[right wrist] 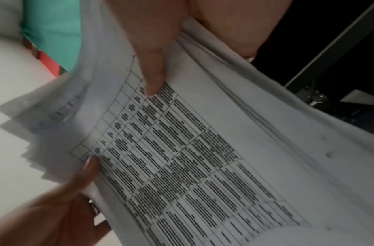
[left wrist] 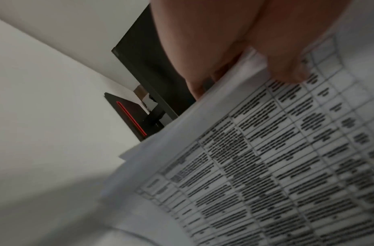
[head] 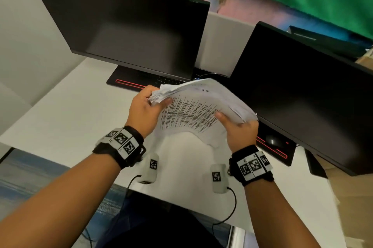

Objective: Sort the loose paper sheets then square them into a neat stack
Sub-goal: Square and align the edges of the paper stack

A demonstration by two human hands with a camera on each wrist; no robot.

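A thick bundle of printed paper sheets (head: pixel 193 110) is held above the white desk (head: pixel 66 118), its near edge sagging down toward the desk. The top sheet carries a table of dark text (left wrist: pixel 266 166) (right wrist: pixel 182 158). My left hand (head: pixel 145 110) grips the bundle's left end, thumb on top and fingers underneath. My right hand (head: pixel 236 128) grips the right end the same way, its thumb (right wrist: pixel 152 73) pressing the top sheet. The sheet edges at the left end are fanned and uneven (right wrist: pixel 24 136).
Two dark monitors (head: pixel 129 31) (head: pixel 302 96) stand just beyond the papers. A black keyboard with a red stripe (head: pixel 131 83) lies under the left monitor, a mouse (head: pixel 272 140) under the right. Two grey tagged boxes (head: pixel 150 168) (head: pixel 219 180) with cables sit near the desk's front edge.
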